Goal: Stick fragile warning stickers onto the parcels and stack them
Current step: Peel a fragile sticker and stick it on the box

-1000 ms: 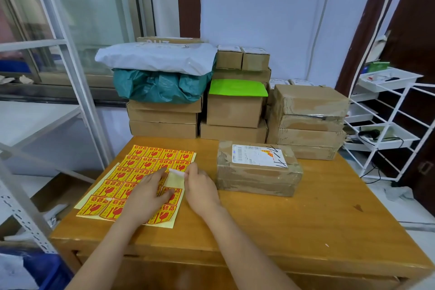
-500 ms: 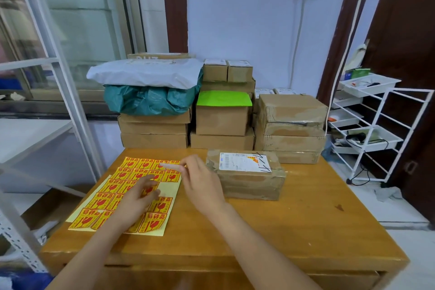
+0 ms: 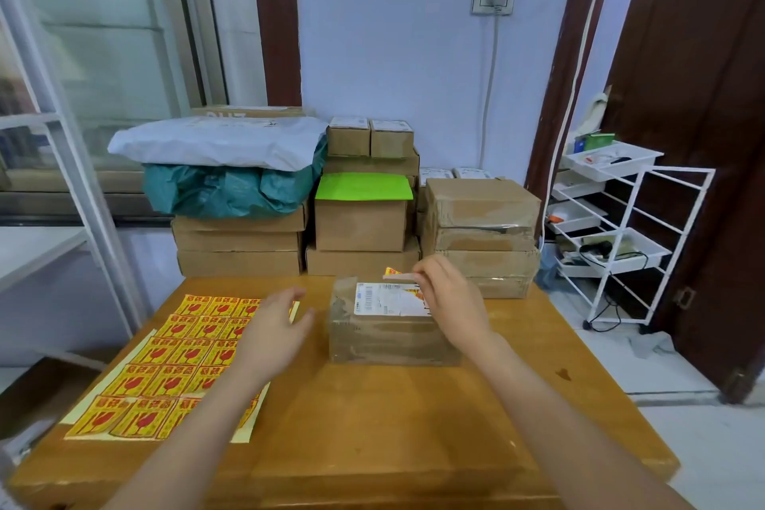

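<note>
A taped brown parcel [image 3: 385,337] with a white shipping label lies in the middle of the wooden table [image 3: 397,426]. My right hand [image 3: 453,302] hovers over its far right corner and pinches a peeled red-and-yellow fragile sticker [image 3: 396,273], held edge-on above the label. To the parcel's left, my left hand [image 3: 275,329] floats open, fingers spread, over the right edge of the sticker sheet [image 3: 165,364], which lies flat on the table's left side.
Stacked cardboard boxes [image 3: 482,236], a box with a green top [image 3: 362,213] and white and teal mailer bags [image 3: 223,170] stand along the table's far edge. A white wire rack [image 3: 612,240] is at the right, a metal shelf frame [image 3: 82,178] at the left.
My right hand has carried the peeled sticker from the sheet rightward to above the parcel. My left hand has lifted off the sheet and opened. The camera has tilted up.
</note>
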### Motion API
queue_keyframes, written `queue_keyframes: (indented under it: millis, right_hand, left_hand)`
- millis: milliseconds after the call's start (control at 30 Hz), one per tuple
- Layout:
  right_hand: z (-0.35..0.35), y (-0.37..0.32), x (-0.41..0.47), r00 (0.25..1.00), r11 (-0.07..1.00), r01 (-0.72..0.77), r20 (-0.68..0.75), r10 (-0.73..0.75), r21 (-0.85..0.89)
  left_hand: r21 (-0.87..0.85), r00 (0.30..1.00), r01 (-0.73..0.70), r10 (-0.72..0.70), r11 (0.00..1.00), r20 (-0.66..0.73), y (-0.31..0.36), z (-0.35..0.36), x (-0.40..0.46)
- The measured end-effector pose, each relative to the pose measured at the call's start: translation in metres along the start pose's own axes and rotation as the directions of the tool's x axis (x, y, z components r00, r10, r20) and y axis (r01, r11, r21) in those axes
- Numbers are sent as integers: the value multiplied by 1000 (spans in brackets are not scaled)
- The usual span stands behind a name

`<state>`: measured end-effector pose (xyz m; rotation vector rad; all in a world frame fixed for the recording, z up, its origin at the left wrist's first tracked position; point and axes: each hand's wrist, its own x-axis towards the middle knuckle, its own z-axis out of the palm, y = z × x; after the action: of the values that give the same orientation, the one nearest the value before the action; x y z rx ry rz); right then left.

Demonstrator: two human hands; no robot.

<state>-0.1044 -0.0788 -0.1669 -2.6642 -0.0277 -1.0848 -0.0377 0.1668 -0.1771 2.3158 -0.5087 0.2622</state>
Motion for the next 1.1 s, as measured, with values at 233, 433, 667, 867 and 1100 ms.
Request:
queue_keyframes:
  millis: [233, 433, 667, 867, 1100]
  right_hand:
    - [10, 18, -2, 998, 999, 45, -45, -46, -5]
    - [17, 23, -9, 995, 999, 35, -94, -33, 25]
    - [18, 20, -13, 991, 995, 56, -113, -66, -84]
    - [18, 21, -11, 993, 993, 99, -61, -102, -62]
    - [15, 24, -9, 991, 996, 37, 124, -46, 76]
  left_hand:
    - [-264, 995, -48, 69, 963, 69, 75, 35, 28]
    - [-319, 986, 88, -38, 944, 160, 76, 54, 46]
    - [-359, 975, 163, -95, 919, 201, 69, 60, 51]
    - [-252, 985, 91, -49, 964, 167, 64, 63, 50]
    - [-178, 994, 11, 9, 984, 110, 62, 66, 47]
